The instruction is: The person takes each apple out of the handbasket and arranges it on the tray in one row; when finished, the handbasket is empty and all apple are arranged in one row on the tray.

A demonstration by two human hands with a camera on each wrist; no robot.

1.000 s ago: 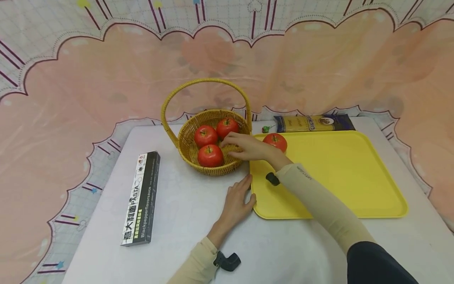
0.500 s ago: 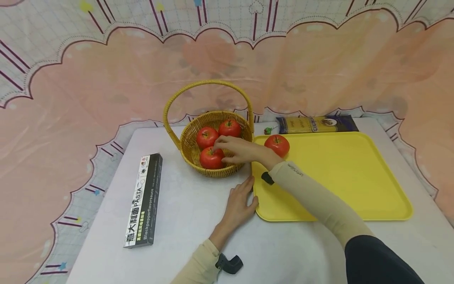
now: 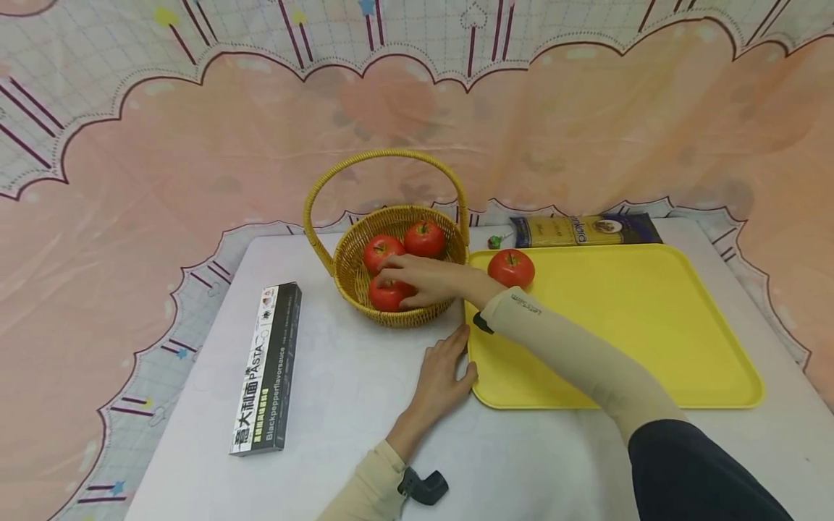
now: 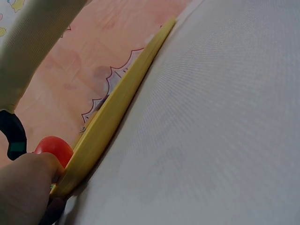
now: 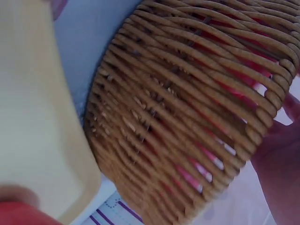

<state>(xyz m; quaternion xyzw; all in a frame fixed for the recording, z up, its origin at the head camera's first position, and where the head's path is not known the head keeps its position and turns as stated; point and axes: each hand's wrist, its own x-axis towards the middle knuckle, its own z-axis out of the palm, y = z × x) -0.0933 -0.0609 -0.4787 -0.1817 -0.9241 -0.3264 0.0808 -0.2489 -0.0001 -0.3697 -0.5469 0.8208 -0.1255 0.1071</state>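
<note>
In the head view, my right hand [image 3: 430, 279] reaches over the rim of the wicker basket [image 3: 350, 289], its fingers and thumb curled round the front red apple [image 3: 388, 297]. Two more apples, a left one [image 3: 381, 250] and a rear one [image 3: 425, 239], lie behind it. Basket weave hides most of the right hand in the right wrist view, with red showing through. My left hand [image 3: 439, 376] rests with extended fingers against the left edge of the yellow tray [image 3: 612, 325]. In the left wrist view, its thumb [image 4: 44, 164] is at the tray rim.
A fourth apple [image 3: 511, 268] sits in the tray's back left corner. Behind the tray lie a pasta packet [image 3: 586, 230] and a small green-and-red item [image 3: 495, 242]. At the left is a black-and-white pasta box [image 3: 266, 369]. The basket's tall handle [image 3: 384, 153] arches overhead.
My right hand has moved left and down inside the basket, from beside the front apple to over it, and its fingers have closed round it. My left hand stays at the tray edge.
</note>
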